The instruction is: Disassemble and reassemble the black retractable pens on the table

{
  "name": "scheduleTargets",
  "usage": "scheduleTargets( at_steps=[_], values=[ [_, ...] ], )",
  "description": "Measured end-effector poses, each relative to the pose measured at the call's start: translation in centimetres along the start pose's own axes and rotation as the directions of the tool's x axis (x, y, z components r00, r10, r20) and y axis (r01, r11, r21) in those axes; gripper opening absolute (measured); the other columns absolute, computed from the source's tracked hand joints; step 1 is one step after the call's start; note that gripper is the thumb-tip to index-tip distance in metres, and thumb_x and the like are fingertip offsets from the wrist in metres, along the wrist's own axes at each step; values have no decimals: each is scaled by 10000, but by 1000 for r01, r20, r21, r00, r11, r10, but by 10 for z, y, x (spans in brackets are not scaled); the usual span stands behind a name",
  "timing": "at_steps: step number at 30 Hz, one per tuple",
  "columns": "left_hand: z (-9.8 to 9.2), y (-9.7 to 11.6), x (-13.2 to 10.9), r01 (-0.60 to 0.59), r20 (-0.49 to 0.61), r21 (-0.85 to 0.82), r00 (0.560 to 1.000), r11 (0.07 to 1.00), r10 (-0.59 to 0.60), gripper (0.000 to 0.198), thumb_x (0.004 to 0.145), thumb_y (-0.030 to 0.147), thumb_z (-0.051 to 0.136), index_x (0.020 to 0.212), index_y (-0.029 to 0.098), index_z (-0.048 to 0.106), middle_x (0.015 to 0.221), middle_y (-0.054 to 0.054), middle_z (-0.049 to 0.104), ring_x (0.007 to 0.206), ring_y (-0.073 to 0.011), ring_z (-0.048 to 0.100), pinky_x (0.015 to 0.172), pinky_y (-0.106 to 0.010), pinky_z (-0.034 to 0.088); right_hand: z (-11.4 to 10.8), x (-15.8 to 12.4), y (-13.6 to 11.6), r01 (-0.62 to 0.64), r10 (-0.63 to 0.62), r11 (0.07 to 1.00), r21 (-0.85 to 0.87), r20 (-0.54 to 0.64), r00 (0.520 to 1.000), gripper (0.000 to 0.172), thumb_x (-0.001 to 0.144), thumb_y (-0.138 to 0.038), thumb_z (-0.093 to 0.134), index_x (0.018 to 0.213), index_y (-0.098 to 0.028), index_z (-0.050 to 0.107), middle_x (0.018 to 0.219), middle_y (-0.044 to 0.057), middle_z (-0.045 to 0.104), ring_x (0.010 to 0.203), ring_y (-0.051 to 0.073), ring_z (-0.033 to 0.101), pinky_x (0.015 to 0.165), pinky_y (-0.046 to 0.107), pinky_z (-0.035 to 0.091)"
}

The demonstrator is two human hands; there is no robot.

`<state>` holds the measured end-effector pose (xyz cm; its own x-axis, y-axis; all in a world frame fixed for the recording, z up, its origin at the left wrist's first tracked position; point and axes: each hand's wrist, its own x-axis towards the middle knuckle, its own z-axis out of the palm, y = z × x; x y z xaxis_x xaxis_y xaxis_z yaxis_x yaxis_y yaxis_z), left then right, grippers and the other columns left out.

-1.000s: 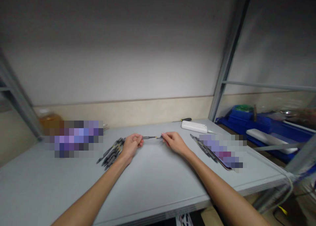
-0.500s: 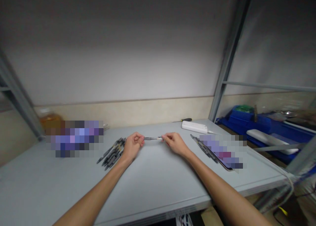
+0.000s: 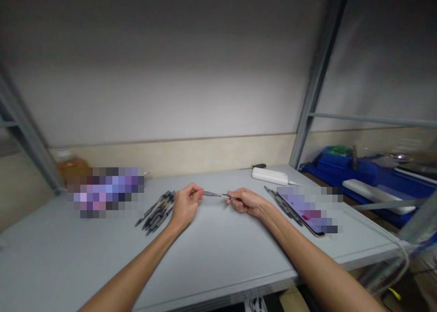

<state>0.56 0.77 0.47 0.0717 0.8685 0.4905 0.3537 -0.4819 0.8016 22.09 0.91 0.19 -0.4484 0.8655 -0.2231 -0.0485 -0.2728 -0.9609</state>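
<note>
Pen (image 3: 213, 194) was held nearly level over the grey table (image 3: 218, 253), stretched between the two hands.
The left hand (image 3: 186, 206) pinched its grey end between thumb and forefinger; the right hand (image 3: 246, 201) had its fingers curled in, gripping the darker end, though exactly which fingertips bore on it could not be told. A thin, shiny stretch showed between the grips. It was probably light and stiff, with a smooth barrel that might slip or roll under loose fingers; the thin middle seemed the weaker part, so the thicker ends looked the better place to take hold. A pile of similar pens (image 3: 159, 213) lay just beside the left hand, and a smaller row of pens (image 3: 283, 206) lay beyond the right.
</note>
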Motion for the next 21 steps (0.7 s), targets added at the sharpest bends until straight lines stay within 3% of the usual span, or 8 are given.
scheduleTargets(
  at_steps=[3,6,12,17,21],
  values=[
    [1,-1,2,-16,-8,-9,1000,1000,15,187,754,320,518,670,164,578,600,-14,616,588,-145,562,576,-231,397,1,2,-3,-11,20,994,108,-86,996,271,821,-316,510,726,-76,591,367,-85,351,319,25,241,312,146,148],
    [4,1,1,-26,19,-41,999,999,26,174,729,332,553,701,163,589,650,-24,636,638,-157,583,626,-243,420,3,2,-6,124,-71,969,215,-238,969,247,815,-318,539,720,-96,591,442,-43,462,364,35,373,328,139,245],
    [8,11,-6,-22,280,-26,960,999,28,173,693,328,591,753,170,629,739,-36,657,656,-155,575,647,-250,436,3,-1,-16,328,-194,858,396,-341,920,137,817,-265,538,789,-145,599,656,0,566,546,73,531,484,175,423],
    [8,7,-5,-74,219,-5,973,997,73,166,708,332,571,735,180,633,728,-34,648,694,-160,566,700,-257,427,0,-2,-17,304,-164,827,474,-313,935,198,861,-352,435,797,-189,528,570,-33,490,489,89,486,492,211,419],
    [7,2,-3,-97,197,37,976,995,88,152,716,309,551,715,182,633,676,-20,628,651,-146,544,648,-235,409,-5,-2,-14,285,-224,813,508,-180,958,270,862,-427,372,759,-202,480,447,-79,298,359,77,290,360,174,253]
  ],
)
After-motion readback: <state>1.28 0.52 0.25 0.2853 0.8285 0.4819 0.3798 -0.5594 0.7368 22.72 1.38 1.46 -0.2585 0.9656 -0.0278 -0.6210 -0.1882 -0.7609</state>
